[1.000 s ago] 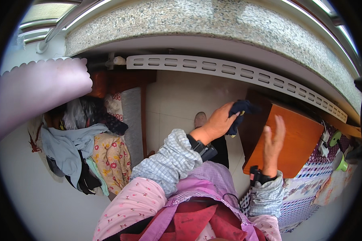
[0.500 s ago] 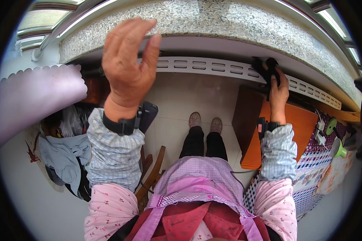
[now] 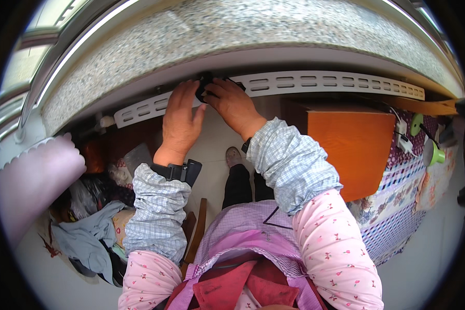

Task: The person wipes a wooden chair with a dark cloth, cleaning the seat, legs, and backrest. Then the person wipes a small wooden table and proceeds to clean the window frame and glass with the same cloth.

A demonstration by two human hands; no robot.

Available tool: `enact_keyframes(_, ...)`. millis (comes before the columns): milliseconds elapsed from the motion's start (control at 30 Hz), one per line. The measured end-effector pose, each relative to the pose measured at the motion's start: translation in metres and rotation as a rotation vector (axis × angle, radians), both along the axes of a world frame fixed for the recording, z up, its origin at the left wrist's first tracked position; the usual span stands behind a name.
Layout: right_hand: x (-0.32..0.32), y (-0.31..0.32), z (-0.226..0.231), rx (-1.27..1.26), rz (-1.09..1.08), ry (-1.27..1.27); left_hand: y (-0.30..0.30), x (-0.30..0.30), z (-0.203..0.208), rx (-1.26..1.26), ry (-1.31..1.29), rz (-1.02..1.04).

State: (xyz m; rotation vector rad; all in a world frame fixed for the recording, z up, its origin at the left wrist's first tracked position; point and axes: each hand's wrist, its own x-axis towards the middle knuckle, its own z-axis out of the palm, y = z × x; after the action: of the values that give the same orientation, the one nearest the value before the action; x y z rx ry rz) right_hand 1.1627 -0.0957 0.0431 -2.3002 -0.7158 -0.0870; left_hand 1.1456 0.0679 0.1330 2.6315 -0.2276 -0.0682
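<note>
Right hand (image 3: 234, 103): fingers curled onto a small black object (image 3: 205, 89), which sits at the fingertips, pressed up against the white slotted rail (image 3: 315, 82) under the edge of the speckled stone worktop (image 3: 253, 26). Object mostly hidden by fingers; exact kind cannot be told. Grip looks closed on it from the right side.

Left hand (image 3: 181, 121): flat, fingers together and extended, palm against the rail just left of the black object, fingertips touching or just beside it. Not clamped on anything; thumb spread toward the right hand.

Pose: both forearms come up from the lower edge and converge at the rail centre. Left wrist carries a black band (image 3: 178, 170). Sleeves: blue-white check cuffs over pink floral upper sleeves (image 3: 336, 248). Purple check apron (image 3: 243, 227) at the chest.

Surroundings: orange cabinet panel (image 3: 356, 144) to the right, below the rail. Further right, a cloth w/ purple-white check pattern (image 3: 392, 206), a green cup-shaped item (image 3: 434, 155) and a white plug w/ cord (image 3: 403, 137). Left: pile of mixed clothing (image 3: 88, 232), grey and patterned, on the floor; a pale pink scallop-edged surface (image 3: 26, 181) at the far left. One shoe (image 3: 234, 155) seen on the light floor between the arms.
</note>
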Motion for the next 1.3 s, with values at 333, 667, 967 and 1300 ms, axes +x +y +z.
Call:
enact_keyframes(333,0.017,-0.311,0.007,-0.493,-0.395,-0.038,-0.067,0.028,-0.073,0.294,0.158,-0.259)
enact_keyframes(667,0.006,-0.358,-0.014,-0.591,-0.747,0.155,-0.101,0.047,-0.092,0.503,0.239,-0.156)
enact_keyframes(967,0.041,-0.494,-0.049,-0.735,-0.993,0.084,-0.1,0.045,-0.091,0.54,0.309,-0.139)
enact_keyframes(1300,-0.064,-0.267,0.074,0.184,-0.318,0.31,-0.096,0.06,-0.071,0.48,0.364,-0.288)
